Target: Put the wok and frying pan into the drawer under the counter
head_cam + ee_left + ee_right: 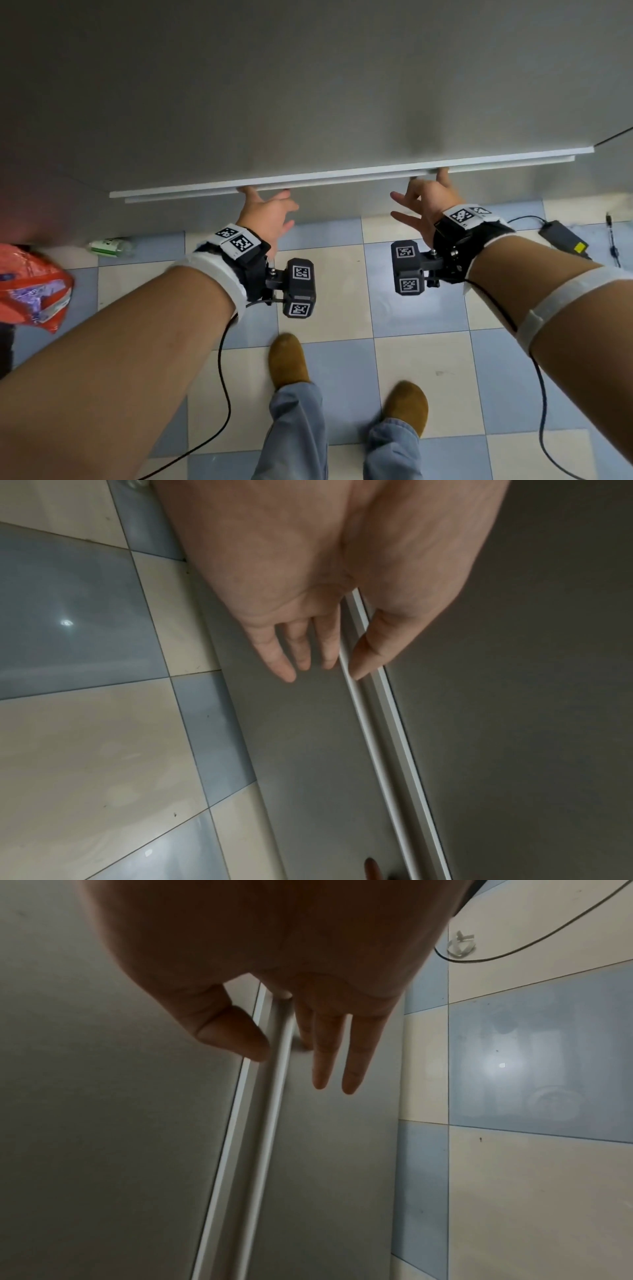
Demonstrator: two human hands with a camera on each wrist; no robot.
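A grey drawer front [342, 205] under the counter carries a long white handle rail [342, 176] along its top edge. No gap shows at the drawer. My left hand [267, 212] is at the rail's left part. In the left wrist view its thumb [363, 658] lies on the handle rail [369, 737], the index finger is hidden behind it, and the other fingers are straight. My right hand [424, 198] is at the right part, and its thumb [236, 1039] and a hooked finger pinch the handle rail [263, 1137]. Neither the wok nor the frying pan is in view.
On the blue and cream tiled floor [342, 370] lie a green and white bottle [109, 246] at the cabinet's foot and a black power adapter [563, 238] with cables at right. A red plastic bag [30, 287] hangs at left. My brown shoes [287, 359] stand behind the drawer.
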